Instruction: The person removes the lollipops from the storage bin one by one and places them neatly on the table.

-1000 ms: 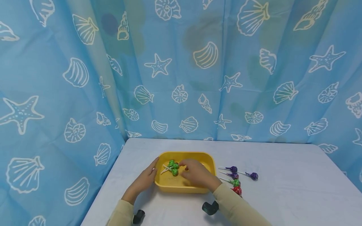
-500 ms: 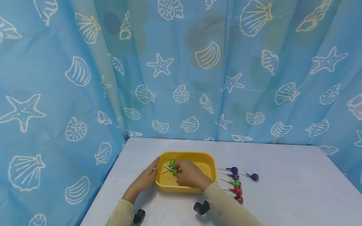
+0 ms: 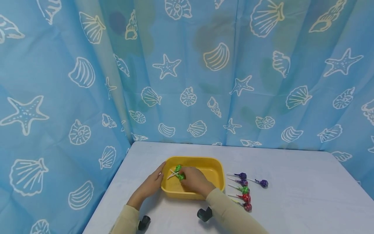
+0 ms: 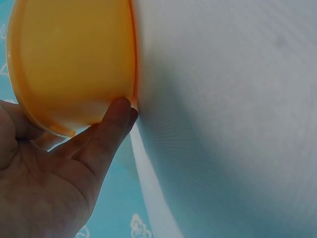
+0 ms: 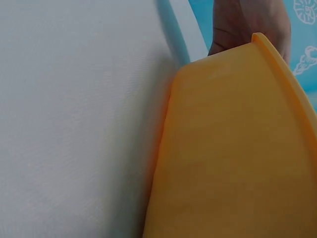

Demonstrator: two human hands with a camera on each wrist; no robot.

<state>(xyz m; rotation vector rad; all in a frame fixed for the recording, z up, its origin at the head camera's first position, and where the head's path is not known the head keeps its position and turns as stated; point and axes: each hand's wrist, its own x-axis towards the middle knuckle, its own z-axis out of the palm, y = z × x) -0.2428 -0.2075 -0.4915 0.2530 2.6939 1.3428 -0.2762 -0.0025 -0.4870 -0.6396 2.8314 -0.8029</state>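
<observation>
A yellow tray stands on the white table. My left hand grips its left end; in the left wrist view that hand has its fingers along the outer wall and the thumb at the rim. Inside the tray, my right hand has curled fingers around a green lollipop, partly covered by them. Another green lollipop lies just behind, the white sticks crossing to the left. The right wrist view shows the tray's outer wall and part of the left hand, not the right hand.
Right of the tray lie several lollipops: purple ones, a green one, a red one and a dark red one. A blue shell-patterned curtain hangs behind the table.
My right hand has moved left inside the tray, onto the green lollipops, and its fingers have closed in on one. The left hand stays at the tray's end.
</observation>
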